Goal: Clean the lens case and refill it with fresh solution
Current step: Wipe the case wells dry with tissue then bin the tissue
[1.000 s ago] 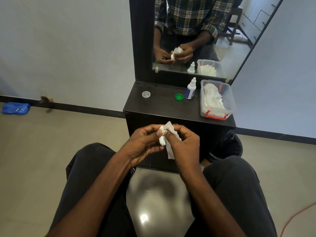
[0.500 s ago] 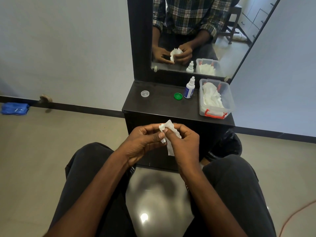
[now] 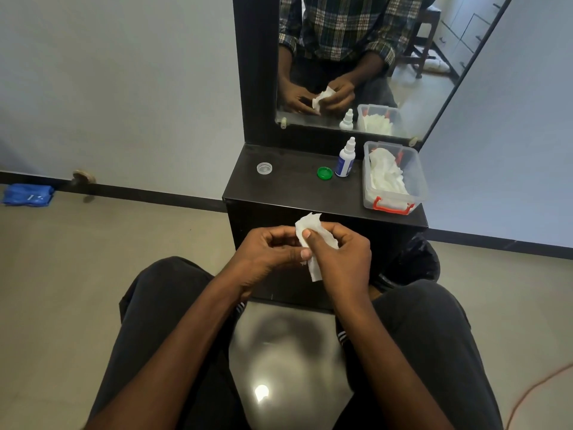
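Lens case is hidden inside the white tissue [image 3: 310, 240], so cannot tell exactly where. Left hand [image 3: 266, 252] and right hand [image 3: 338, 256] both pinch the tissue, touching each other. Beyond hands on dark cabinet [image 3: 297, 193]: clear cap [image 3: 264, 168], green cap [image 3: 324, 172], solution bottle [image 3: 345, 158], tissue box [image 3: 393, 178].

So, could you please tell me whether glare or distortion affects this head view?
Head view: a bright light spot glares on the glossy floor between the knees; wide-angle bending tilts the mirror frame; hands and tissue look sharp.
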